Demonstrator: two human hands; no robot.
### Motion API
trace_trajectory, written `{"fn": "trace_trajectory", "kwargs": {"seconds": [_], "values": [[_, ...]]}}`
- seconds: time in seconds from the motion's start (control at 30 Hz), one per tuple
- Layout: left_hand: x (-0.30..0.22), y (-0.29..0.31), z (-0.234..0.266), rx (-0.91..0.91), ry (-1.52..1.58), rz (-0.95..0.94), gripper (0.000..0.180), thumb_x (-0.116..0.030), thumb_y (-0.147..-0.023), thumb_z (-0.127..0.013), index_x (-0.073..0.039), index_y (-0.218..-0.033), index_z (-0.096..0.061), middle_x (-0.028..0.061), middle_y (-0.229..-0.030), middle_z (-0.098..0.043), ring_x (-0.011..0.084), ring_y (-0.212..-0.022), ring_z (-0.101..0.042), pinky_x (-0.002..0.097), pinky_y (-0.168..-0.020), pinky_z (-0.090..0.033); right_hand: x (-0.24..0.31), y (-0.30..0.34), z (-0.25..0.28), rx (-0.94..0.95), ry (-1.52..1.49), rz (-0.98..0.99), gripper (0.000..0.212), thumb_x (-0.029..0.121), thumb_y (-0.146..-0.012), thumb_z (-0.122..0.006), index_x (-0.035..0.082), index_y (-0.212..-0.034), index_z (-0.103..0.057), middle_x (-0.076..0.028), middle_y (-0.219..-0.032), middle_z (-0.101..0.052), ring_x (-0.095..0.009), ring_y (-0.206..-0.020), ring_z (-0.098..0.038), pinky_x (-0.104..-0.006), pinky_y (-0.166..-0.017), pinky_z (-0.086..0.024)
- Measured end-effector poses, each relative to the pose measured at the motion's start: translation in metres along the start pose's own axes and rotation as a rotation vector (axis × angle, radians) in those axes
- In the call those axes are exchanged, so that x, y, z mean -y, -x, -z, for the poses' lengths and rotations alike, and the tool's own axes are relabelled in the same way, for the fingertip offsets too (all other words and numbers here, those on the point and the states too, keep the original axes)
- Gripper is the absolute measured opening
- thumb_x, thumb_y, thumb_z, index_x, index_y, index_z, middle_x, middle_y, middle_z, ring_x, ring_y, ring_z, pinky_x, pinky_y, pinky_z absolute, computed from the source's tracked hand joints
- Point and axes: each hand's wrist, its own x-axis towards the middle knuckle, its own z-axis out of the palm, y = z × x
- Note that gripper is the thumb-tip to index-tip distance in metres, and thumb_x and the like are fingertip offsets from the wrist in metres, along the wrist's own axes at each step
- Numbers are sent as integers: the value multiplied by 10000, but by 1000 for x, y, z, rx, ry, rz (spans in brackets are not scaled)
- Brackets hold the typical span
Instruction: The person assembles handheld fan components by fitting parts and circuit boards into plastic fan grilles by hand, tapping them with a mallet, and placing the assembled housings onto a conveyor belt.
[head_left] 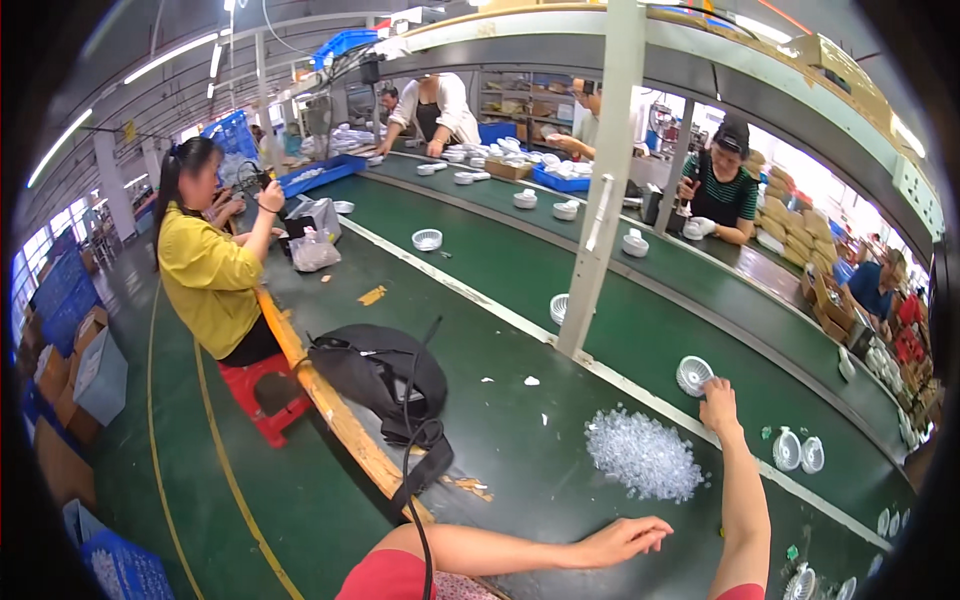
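White ribbed housing sits on the green belt at the right hand's eleven o'clock; its rim is touched, closure undetermined. Left hand relaxed, apparently empty; clear pieces at twelve o'clock. Light, even rim pressure advised.

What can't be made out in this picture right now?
Head view:
- Grip on the white ribbed cup: hidden behind the right hand.
- Second cup, right side: hidden by the pale post.
- Single pieces in the clear pile: too small.
- Bottom-right cup: cut off by the lower edge.
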Motion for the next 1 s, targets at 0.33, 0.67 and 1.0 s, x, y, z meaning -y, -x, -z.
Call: {"fn": "trace_trajectory", "kwargs": {"seconds": [0.33,0.67,1.0], "values": [[1,4,-2,-3,-671,-419,610,-190,-901,-636,-51,-1433,-370,146,-1405,-422,304,-1276,-417,437,-1062,-344,63,94,98,-452,84,49,83,71,-820,-606,9,-875,-607,-150,-920,-586,-362,-995,-526,-524,-985,-378],[-1,29,-34,96,-1154,-516,766,-312,-782,-692,-41,-1429,-385,136,-1345,-506,301,-1322,-405,584,-1178,-150,185,305,178,93,-359,6,342,158,-840,-658,22,-1143,-576,-192,-1163,-564,-373,-1079,-507,-490,-966,-373],[-6,29,-36,93,-1298,-525,423,-137,-798,-571,-41,-1208,-537,93,-1118,-571,261,-1135,-521,426,-1014,-395,174,308,170,-16,-376,-103,84,121,-878,-585,41,-885,-610,-153,-923,-607,-362,-917,-554,-462,-859,-397]]}}
